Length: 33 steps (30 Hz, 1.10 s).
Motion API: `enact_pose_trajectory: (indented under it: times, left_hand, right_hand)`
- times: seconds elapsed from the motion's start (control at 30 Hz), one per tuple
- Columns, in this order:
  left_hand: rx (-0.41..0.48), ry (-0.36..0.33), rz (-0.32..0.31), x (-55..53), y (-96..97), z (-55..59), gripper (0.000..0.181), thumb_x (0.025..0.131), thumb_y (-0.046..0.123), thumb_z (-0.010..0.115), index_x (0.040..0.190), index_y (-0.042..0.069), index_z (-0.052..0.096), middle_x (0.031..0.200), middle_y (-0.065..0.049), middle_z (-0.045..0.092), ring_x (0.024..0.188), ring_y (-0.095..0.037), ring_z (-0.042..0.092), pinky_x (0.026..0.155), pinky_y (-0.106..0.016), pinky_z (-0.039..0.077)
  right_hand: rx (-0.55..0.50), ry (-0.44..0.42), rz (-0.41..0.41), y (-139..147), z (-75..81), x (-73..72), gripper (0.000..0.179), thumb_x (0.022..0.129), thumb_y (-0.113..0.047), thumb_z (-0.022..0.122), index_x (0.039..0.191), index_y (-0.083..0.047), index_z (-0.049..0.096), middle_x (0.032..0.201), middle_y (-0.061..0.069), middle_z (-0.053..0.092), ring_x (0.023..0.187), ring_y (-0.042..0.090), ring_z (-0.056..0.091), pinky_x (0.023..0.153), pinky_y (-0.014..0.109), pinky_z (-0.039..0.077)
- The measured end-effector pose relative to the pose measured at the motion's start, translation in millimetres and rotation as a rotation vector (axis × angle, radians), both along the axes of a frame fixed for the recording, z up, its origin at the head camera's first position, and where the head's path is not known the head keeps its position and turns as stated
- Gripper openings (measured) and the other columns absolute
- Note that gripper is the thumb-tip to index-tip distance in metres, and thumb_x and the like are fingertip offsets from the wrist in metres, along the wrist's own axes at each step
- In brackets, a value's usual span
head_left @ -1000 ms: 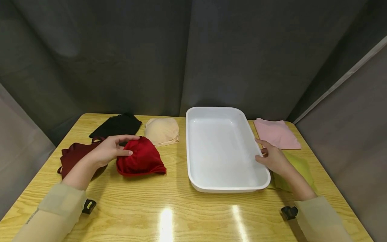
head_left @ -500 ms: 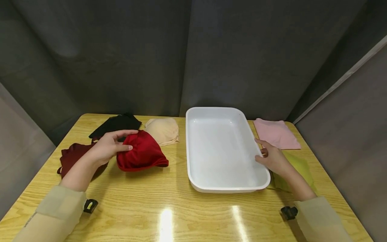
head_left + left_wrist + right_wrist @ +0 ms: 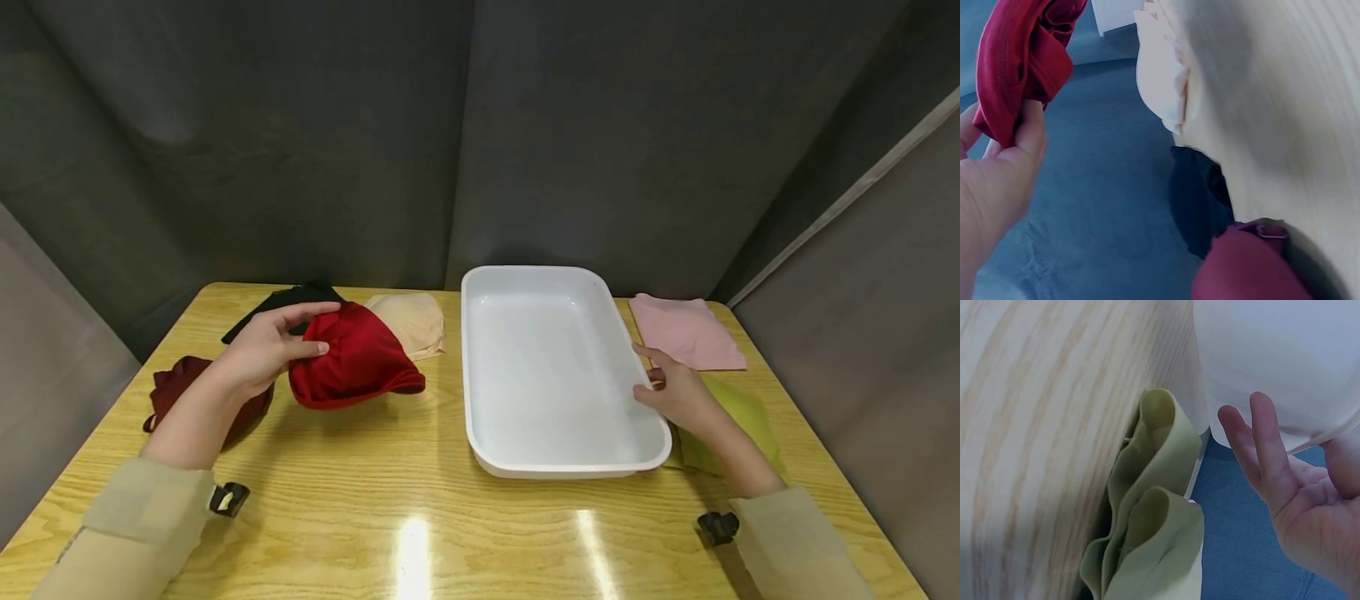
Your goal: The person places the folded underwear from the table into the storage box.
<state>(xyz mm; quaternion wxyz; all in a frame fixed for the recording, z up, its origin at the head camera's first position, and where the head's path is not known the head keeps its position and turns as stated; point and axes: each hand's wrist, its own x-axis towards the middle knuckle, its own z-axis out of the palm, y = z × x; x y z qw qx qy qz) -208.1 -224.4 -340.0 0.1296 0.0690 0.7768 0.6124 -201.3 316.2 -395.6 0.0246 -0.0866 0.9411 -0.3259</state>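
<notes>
Red garment (image 3: 358, 358), left of white tray (image 3: 555, 375): pinched aloft by left hand (image 3: 262, 354), presumably to spare its shape. Right hand (image 3: 678, 396): grips tray's right rim, seemingly for steadiness.

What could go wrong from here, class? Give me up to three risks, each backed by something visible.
1. The left hand grips the red garment at one side only, so it might slip or sag.
2. If it dips while crossing toward the white tray, it could brush the beige garment.
3. The right hand holds the tray's rim; a tug could push the tray against the yellow-green garment beside it.
</notes>
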Motion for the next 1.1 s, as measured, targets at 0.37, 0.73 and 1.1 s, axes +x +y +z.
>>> enact_pose_trajectory:
  times: [0.37,0.73,1.1]
  left_hand:
    - [0.035,-0.021,-0.008,-0.3,16.1,21.5,0.062,0.088,0.006,0.065,0.144,0.015,0.04,0.137,-0.012,0.041,0.08,-0.01,0.064,0.069,-0.027,0.056]
    - [0.163,0.019,-0.005,4.5,37.3,42.4,0.058,0.089,0.002,0.062,0.142,0.012,0.041,0.141,-0.011,0.038,0.092,-0.014,0.065,0.076,-0.028,0.056]
    - [0.332,0.088,-0.009,7.0,64.0,52.3,0.055,0.087,-0.004,0.062,0.138,0.007,0.047,0.119,-0.007,0.05,0.067,-0.01,0.062,0.069,-0.023,0.056]
  right_hand:
    - [0.012,-0.013,-0.018,1,-0.7,1.2,0.068,0.084,-0.007,0.064,0.144,0.003,0.033,0.115,0.031,0.055,0.097,0.037,0.059,0.07,0.036,0.055]
    - [0.034,0.002,-0.015,0,-0.6,0.2,0.067,0.083,-0.007,0.064,0.143,0.005,0.034,0.111,0.031,0.058,0.094,0.036,0.06,0.068,0.034,0.055]
    - [0.039,-0.008,-0.024,-3,-0.8,-1.3,0.068,0.083,-0.007,0.064,0.143,0.004,0.033,0.114,0.031,0.057,0.096,0.036,0.06,0.07,0.038,0.056]
